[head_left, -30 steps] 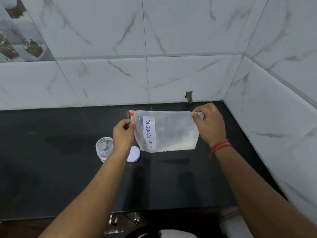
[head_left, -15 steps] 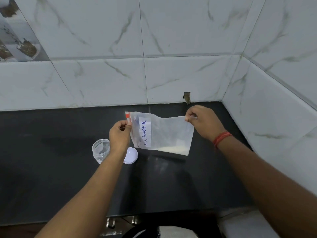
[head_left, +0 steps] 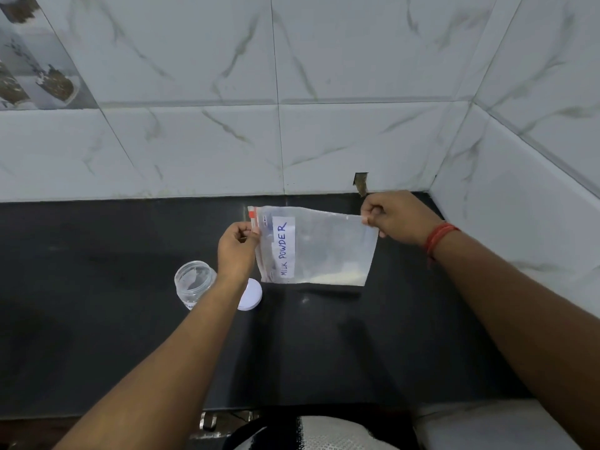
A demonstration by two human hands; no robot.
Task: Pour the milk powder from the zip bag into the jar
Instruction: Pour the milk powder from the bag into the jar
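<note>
- We are pinching the zip bag [head_left: 328, 245] at both ends — left hand [head_left: 237, 251] at its zip end, right hand [head_left: 394, 217] opposite — settling powder downward.
- The jar [head_left: 193, 282] is standing open (lid [head_left: 251, 294] beside it), ready for pouring.

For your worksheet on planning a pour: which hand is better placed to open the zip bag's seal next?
Left, probably. The left hand pinches the zip bag at its red-tabbed zip end, nearest the open jar. The right hand holds the far corner, steadying it.
</note>
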